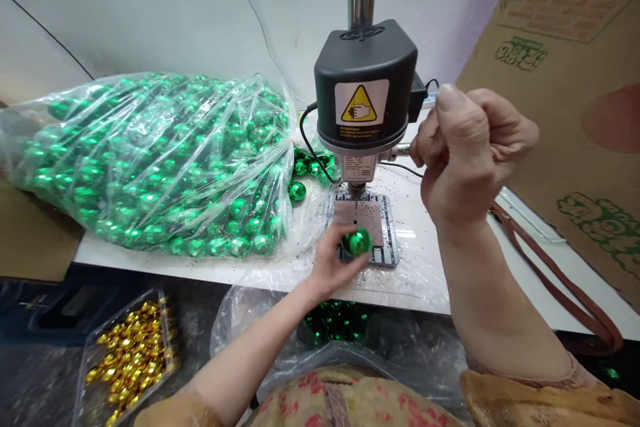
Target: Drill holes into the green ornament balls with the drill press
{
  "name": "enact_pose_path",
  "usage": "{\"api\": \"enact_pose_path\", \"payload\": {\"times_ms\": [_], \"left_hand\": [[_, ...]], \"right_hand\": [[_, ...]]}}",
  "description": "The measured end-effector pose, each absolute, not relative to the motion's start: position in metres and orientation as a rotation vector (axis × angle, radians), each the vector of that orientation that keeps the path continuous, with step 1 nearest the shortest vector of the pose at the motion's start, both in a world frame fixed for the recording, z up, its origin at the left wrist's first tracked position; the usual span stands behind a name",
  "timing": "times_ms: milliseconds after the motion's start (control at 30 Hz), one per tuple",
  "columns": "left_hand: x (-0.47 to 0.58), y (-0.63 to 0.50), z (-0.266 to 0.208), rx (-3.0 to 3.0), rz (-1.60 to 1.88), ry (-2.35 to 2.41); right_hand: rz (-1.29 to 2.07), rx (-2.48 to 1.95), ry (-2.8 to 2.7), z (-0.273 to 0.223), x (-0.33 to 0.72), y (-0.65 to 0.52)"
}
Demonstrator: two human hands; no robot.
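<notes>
A shiny green faceted ball [359, 241] is between the thumb and fingers of my left hand [333, 257], over the front of the drill press base [393, 250]. Above it is the black-topped drill press [367, 93], with its thin bit pointing down at a brownish square plate [370, 217] that has a dark hole. My right hand [467, 147] is closed at the machine's right side, wrapped round the feed handle [401, 150]; most of that handle is hidden by the fingers.
On the left a large clear bag [165, 167] bulges with green balls, and a few loose ones [297, 191] lie beside it. A tub of gold balls [133, 353] stands low left. Another plastic bag [240, 320] with green balls hangs below the table edge. Cardboard [565, 113] rises at right, near a brown strap [555, 287].
</notes>
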State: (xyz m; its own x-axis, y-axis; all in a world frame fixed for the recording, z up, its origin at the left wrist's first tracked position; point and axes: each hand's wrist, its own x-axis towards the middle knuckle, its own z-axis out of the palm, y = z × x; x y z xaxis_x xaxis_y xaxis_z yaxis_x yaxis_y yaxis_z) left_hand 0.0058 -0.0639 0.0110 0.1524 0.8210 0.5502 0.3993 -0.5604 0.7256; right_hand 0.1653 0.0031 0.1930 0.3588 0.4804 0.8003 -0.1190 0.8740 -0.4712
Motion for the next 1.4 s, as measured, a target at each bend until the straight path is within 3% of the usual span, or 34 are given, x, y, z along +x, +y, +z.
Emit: {"api": "enact_pose_path", "payload": {"times_ms": [200, 300, 467, 567, 667, 833, 1000, 1167, 1400], "left_hand": [[-0.017, -0.144, -0.006, 3.039, 0.74, 0.613], [-0.032, -0.147, -0.01, 3.108, 0.712, 0.554], [-0.064, -0.071, 0.01, 2.958, 1.1, 1.059], [-0.083, 0.002, 0.028, 2.672, 0.9, 1.611], [-0.094, 0.058, 0.039, 2.427, 0.733, 1.754], [-0.097, 0.073, 0.054, 2.324, 0.808, 1.758], [-0.074, 0.022, 0.065, 1.553, 1.44, 1.472], [-0.036, -0.012, 0.043, 1.212, 1.307, 1.056], [-0.017, -0.001, 0.013, 1.295, 1.326, 1.092]], "right_hand": [[0.375, -0.346, -1.13, 0.187, 0.166, 0.004], [0.346, -0.362, -1.113, 0.185, 0.164, 0.003], [0.317, -0.385, -1.103, 0.184, 0.161, 0.001], [0.32, -0.38, -1.092, 0.184, 0.161, 0.001], [0.314, -0.368, -1.09, 0.184, 0.161, 0.002], [0.315, -0.381, -1.092, 0.184, 0.162, 0.001], [0.322, -0.354, -1.116, 0.183, 0.162, 0.002], [0.306, -0.357, -1.133, 0.183, 0.162, 0.002], [0.326, -0.459, -1.162, 0.182, 0.163, 0.001]]}}
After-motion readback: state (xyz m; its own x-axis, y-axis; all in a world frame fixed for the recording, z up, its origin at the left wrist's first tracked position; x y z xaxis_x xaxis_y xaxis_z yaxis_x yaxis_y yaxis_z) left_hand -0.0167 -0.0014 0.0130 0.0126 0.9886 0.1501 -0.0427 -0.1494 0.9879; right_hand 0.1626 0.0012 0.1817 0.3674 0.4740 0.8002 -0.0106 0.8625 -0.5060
